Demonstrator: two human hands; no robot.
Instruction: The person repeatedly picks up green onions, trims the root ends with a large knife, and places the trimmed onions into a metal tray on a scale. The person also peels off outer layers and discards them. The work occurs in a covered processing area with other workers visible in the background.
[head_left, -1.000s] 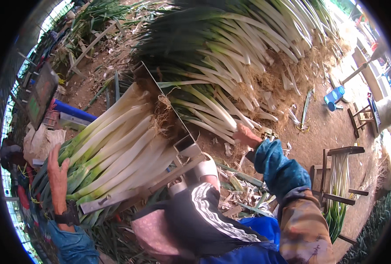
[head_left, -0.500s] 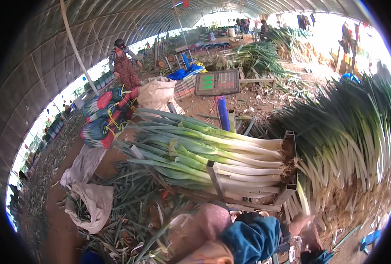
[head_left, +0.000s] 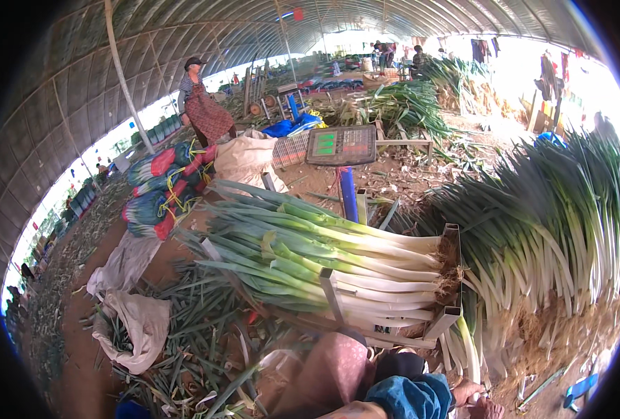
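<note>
Arched tunnel [head_left: 212, 35], left hand [head_left: 468, 392] now on leek [head_left: 470, 349]

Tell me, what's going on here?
A person's left hand and right hand meet at the lower end of one green onion; their exact grip is unclear. More green onions lie in a metal rack, white ends to the right, beside a large heap. A co-worker stands in the background.

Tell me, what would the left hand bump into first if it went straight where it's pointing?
Probably the white leek stalk, whose lower end the left hand seems to touch. The right hand is close by, just lower and to the right in the picture. Depth is hard to judge there.
</note>
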